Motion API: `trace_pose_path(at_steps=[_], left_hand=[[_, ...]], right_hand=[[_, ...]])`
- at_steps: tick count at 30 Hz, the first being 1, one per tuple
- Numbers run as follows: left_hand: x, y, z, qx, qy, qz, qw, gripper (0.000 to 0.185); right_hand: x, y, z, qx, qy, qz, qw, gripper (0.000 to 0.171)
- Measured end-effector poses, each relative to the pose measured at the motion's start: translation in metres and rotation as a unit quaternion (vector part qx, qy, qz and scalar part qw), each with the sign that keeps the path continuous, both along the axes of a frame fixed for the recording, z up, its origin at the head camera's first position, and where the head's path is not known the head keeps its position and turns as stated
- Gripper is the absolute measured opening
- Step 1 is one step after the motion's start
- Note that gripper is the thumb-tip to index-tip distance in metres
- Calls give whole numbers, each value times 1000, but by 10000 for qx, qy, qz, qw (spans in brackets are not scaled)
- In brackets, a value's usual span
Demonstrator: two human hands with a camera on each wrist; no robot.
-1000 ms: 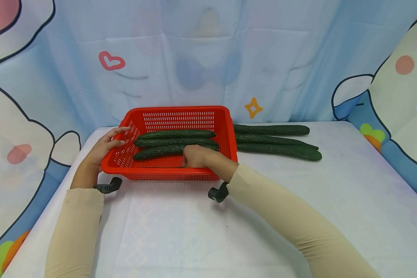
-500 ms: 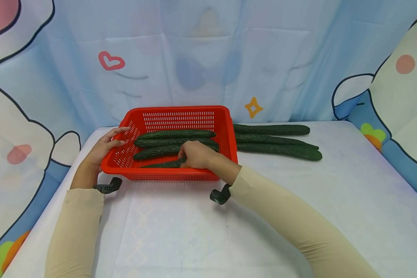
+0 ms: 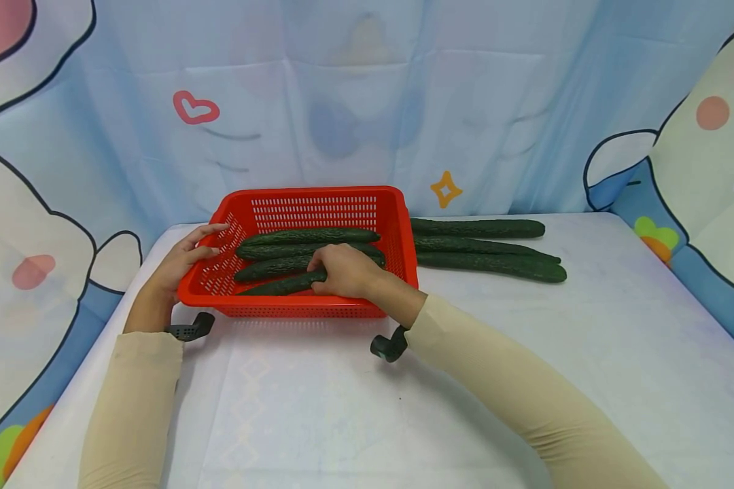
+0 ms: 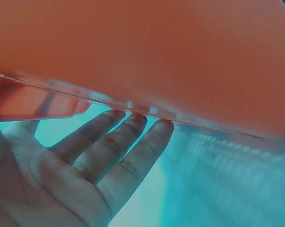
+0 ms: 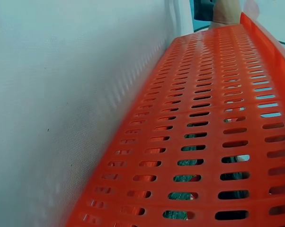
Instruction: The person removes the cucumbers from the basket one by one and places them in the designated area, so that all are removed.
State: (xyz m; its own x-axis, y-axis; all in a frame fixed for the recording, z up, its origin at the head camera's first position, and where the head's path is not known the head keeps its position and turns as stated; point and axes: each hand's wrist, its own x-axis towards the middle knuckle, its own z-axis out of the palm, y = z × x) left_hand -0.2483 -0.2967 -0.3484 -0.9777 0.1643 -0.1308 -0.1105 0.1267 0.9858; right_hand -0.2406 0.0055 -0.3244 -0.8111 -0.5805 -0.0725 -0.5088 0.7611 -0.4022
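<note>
A staged recording set: a cartoon-printed backdrop [image 3: 367,102] hangs behind a table [image 3: 587,353] draped in white cloth.

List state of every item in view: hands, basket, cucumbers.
left hand: fingers straight, resting on the basket's left rim
right hand: inside the basket, grips the nearest cucumber
red basket: upright on the table, holds four cucumbers
gripped cucumber: tilted, its left end low
three other cucumbers in the basket: lying side by side
three cucumbers on the table: lying right of the basket, untouched
</note>
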Motion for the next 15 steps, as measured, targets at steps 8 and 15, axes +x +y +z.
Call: trace_pose_path(at_steps=[8, 15], left_hand=[[0, 0, -1, 0, 4, 20, 10000, 47], [1, 0, -2, 126, 41, -30, 9999, 47]], right_hand=[[1, -1, 0, -121, 8, -69, 9999, 37], [2, 2, 1, -365, 110, -42, 9993, 36]])
